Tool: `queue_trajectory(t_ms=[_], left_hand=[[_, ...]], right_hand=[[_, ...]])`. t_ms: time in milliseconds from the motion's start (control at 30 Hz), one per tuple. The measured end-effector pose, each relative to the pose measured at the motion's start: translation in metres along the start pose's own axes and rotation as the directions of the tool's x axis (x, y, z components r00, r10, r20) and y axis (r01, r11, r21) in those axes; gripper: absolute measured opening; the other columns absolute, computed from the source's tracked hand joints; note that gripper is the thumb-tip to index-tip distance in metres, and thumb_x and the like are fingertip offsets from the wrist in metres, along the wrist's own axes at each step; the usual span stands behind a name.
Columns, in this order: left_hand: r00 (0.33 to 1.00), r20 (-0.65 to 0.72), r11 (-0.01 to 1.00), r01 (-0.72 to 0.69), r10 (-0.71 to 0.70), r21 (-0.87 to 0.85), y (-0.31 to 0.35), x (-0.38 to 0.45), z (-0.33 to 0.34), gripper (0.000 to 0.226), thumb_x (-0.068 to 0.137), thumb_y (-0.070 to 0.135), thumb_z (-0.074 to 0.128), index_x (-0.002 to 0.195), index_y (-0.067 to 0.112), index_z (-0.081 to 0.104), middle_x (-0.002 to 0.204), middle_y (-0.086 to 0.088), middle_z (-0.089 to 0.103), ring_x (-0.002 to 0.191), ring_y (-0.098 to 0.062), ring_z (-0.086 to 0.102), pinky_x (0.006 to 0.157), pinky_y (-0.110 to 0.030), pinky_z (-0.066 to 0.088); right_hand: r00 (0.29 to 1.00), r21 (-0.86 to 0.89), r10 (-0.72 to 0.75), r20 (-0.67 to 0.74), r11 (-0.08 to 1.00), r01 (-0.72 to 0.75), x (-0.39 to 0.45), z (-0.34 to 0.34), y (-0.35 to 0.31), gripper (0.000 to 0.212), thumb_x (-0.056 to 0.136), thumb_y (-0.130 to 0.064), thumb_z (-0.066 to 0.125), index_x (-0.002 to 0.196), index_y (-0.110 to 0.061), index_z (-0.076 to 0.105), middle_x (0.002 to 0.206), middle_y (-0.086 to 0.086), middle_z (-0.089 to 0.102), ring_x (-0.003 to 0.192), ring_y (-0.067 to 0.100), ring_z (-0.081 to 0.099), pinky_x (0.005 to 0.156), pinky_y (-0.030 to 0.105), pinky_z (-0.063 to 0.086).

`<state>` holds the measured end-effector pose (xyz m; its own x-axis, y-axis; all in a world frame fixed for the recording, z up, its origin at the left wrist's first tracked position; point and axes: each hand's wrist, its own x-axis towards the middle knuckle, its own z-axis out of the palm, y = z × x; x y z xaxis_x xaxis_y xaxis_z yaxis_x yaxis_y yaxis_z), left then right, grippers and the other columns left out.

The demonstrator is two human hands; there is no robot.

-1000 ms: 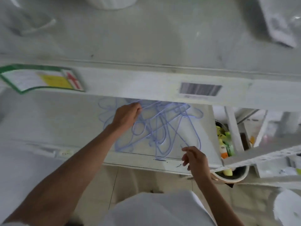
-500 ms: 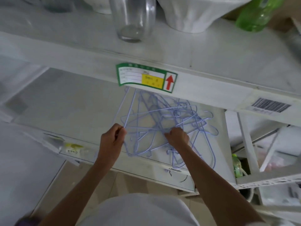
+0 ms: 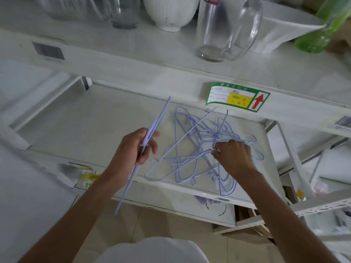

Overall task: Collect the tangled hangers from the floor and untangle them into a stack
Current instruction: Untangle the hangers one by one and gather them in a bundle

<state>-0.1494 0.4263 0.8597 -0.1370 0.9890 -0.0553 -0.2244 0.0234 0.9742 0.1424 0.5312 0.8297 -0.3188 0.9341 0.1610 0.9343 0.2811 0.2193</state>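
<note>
Your left hand (image 3: 139,147) now grips one freed hanger (image 3: 150,133), lifted clear mid-frame; your right hand (image 3: 232,155) pinches the tangled pile (image 3: 193,149) on the shelf (image 3: 95,118).

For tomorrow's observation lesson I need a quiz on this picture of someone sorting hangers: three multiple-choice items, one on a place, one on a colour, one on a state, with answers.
1. Where does the tangled pile of hangers lie?
A. on the floor
B. on the lower shelf
C. in a basket

2. What colour are the hangers?
A. pale purple
B. red
C. black

3. What is the left hand doing?
A. resting empty and open
B. holding a glass
C. gripping hangers pulled clear of the pile

Answers:
1 B, the pile rests on the white shelf board below the green sticker.
2 A, every wire looks pale purple.
3 C, its fingers close around the held hangers, which stand apart from the pile, while the right hand works in the tangle.
</note>
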Motion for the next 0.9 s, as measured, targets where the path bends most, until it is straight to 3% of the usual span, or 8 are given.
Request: queue_trajectory(t_ms=[167, 300, 433, 533, 667, 767, 833, 900], left_hand=[[0.985, 0.171, 0.989, -0.011, -0.015, 0.147, 0.003, 0.006, -0.002, 0.038, 0.085, 0.000, 0.045, 0.119, 0.006, 0.061, 0.088, -0.013, 0.073, 0.046, -0.013, 0.038, 0.042, -0.019, 0.026], [0.991, 0.102, 0.848, 0.015, -0.081, 0.530, -0.055, -0.004, 0.016, 0.019, 0.108, 0.020, 0.046, 0.105, 0.006, 0.058, 0.089, -0.007, 0.073, 0.064, -0.029, 0.059, 0.055, -0.032, 0.046], [0.943, 0.114, 0.867, 0.235, -0.314, 0.440, -0.085, -0.019, 0.010, 0.019, 0.107, 0.030, 0.048, 0.110, 0.014, 0.058, 0.081, -0.010, 0.078, 0.074, -0.030, 0.076, 0.065, -0.036, 0.059], [0.886, 0.176, 0.895, 0.392, -0.430, 0.212, -0.081, -0.018, 0.001, 0.023, 0.102, 0.027, 0.056, 0.083, 0.015, 0.052, 0.049, 0.000, 0.050, 0.036, -0.017, 0.047, 0.040, -0.022, 0.040], [0.890, 0.115, 0.898, 0.435, -0.440, 0.067, -0.073, -0.001, -0.010, 0.025, 0.104, 0.019, 0.053, 0.080, 0.011, 0.054, 0.047, 0.005, 0.028, 0.032, -0.008, 0.023, 0.037, -0.015, 0.021], [0.925, 0.108, 0.899, 0.380, -0.365, -0.218, -0.063, 0.009, -0.013, 0.012, 0.097, 0.017, 0.060, 0.097, 0.008, 0.068, 0.054, 0.004, 0.050, 0.036, -0.006, 0.035, 0.035, -0.017, 0.029], [0.957, 0.033, 0.919, 0.286, -0.288, -0.271, -0.060, 0.016, -0.006, 0.010, 0.094, 0.013, 0.061, 0.101, 0.010, 0.068, 0.066, -0.003, 0.067, 0.040, -0.009, 0.046, 0.039, -0.019, 0.037], [0.970, -0.013, 0.958, 0.236, -0.241, -0.165, -0.061, 0.020, 0.003, 0.011, 0.100, 0.012, 0.056, 0.105, 0.014, 0.065, 0.078, -0.004, 0.077, 0.044, -0.012, 0.054, 0.044, -0.020, 0.041]], right_hand=[[0.959, -0.185, -0.280, 0.043, 0.941, 0.283, -0.014, -0.053, -0.042, 0.007, 0.080, -0.032, 0.073, 0.086, -0.028, 0.073, 0.074, 0.002, 0.071, 0.072, 0.028, 0.074, 0.056, 0.028, 0.038], [0.864, -0.253, -0.501, 0.047, 0.831, 0.495, -0.018, -0.078, -0.090, 0.026, 0.056, -0.018, 0.087, 0.070, -0.027, 0.066, 0.057, -0.003, 0.063, 0.055, 0.019, 0.068, 0.050, 0.025, 0.027], [0.715, -0.249, -0.699, -0.030, 0.698, 0.672, -0.019, -0.080, -0.120, 0.029, 0.071, 0.000, 0.065, 0.087, -0.024, 0.068, 0.080, -0.001, 0.067, 0.089, 0.027, 0.063, 0.085, 0.040, 0.048], [0.775, -0.204, -0.557, -0.297, 0.830, 0.519, -0.025, -0.084, -0.124, 0.024, 0.083, -0.006, 0.065, 0.099, -0.022, 0.075, 0.118, 0.009, 0.068, 0.119, 0.033, 0.060, 0.115, 0.052, 0.038], [0.805, 0.488, -0.029, -0.593, 0.781, 0.388, -0.077, -0.073, -0.138, 0.017, 0.094, -0.009, 0.067, 0.105, -0.018, 0.077, 0.138, 0.010, 0.062, 0.128, 0.030, 0.057, 0.104, 0.037, 0.045], [0.951, 0.960, 0.310, 0.002, 0.266, -0.089, -0.118, -0.054, -0.176, 0.018, 0.095, -0.030, 0.061, 0.111, -0.023, 0.065, 0.111, 0.000, 0.069, 0.103, 0.018, 0.067, 0.090, 0.042, 0.055], [0.884, 0.875, 0.029, 0.467, -0.158, -0.457, -0.127, -0.043, -0.199, 0.043, 0.098, -0.045, 0.061, 0.121, -0.008, 0.060, 0.102, 0.018, 0.072, 0.090, 0.020, 0.072, 0.087, 0.041, 0.057], [0.810, 0.768, -0.211, 0.548, -0.256, -0.587, -0.130, -0.033, -0.208, 0.044, 0.105, -0.040, 0.054, 0.121, 0.000, 0.064, 0.104, 0.019, 0.077, 0.094, 0.024, 0.073, 0.090, 0.040, 0.056]])
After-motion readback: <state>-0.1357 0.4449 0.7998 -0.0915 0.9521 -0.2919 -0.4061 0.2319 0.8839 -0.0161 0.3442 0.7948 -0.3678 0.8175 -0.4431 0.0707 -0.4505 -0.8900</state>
